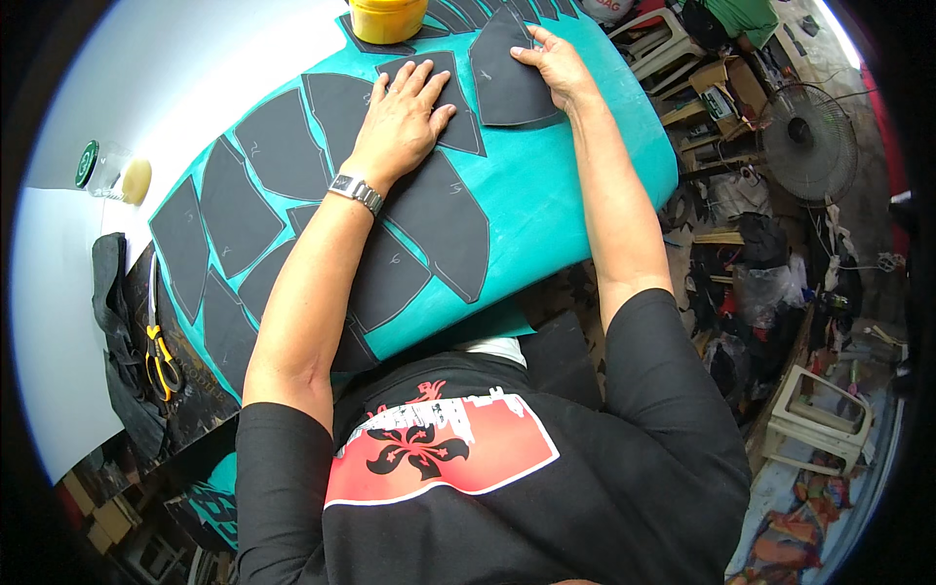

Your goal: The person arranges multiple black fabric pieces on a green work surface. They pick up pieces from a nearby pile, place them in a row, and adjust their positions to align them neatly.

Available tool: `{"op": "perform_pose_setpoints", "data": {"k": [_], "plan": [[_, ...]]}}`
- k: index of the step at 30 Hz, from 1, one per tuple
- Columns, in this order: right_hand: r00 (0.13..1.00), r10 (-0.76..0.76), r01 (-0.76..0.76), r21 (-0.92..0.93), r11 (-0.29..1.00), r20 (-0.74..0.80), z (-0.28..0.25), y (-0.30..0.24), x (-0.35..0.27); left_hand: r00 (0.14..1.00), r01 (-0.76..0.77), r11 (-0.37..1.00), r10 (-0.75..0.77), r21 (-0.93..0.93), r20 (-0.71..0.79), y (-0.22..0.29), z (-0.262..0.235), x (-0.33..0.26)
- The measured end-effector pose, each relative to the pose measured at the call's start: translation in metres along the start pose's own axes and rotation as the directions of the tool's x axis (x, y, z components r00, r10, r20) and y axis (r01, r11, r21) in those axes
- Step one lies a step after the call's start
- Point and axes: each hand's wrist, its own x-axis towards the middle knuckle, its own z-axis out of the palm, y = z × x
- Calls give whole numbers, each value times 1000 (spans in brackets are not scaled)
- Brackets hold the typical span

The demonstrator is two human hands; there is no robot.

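A: Right hand first?

B: Right hand (564, 76): fingers (542, 37) grasping a pointed black piece (512, 83) by its right edge, thumb on top. The piece spreads leftward and down from those fingers, narrow end up, rounded end toward the body. Small pale mark on its face. Whether it is lifted off the green sheet (561, 185) below, cannot tell.

A: Left hand?

B: Left hand (398, 127): palm down, fingers spread and slightly bent, clenched on nothing. They rest on a flat black piece (465, 122), whose corner shows to the right of the wrist. Metal-banded watch (357, 191) on that wrist.

A: What lies about the left fingers?

B: More black pieces (281, 144), pale-outlined, spread out to the left of them and back toward the body, all on the sheet. Yellow tub (387, 19) just beyond the fingertips, near the far edge.

A: Farther out?

B: Well left of the left fingers, a green-lidded jar (94, 168) on a white surface. Nearer the body on that side, scissors (159, 356) with yellow-and-black handles on a dark table (203, 395), a crumpled black cloth (115, 322) beside them. Well right of the right fingers, a round fan (807, 144) among clutter.
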Motion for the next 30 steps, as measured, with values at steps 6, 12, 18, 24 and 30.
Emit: {"op": "perform_pose_setpoints", "data": {"k": [6,12,18,24,30], "plan": [[995,92,-93,24,995,45,-3,3,-1,1000,3,1000,-3,-15,-16,0,1,-1],[995,89,-83,-114,990,46,2,0,-3,999,-9,1000,8,-27,-35,1,1,0],[980,-197,154,-522,839,-27,13,6,-8,999,-32,999,32,-20,-37,2,-1,-2],[985,-152,115,-341,933,-84,15,7,-5,1000,-10,1000,10,2,-1,4,-3,0],[987,-153,138,235,962,48,-13,-21,-4,1000,-12,1000,12,9,-7,4,-2,-1]]}}
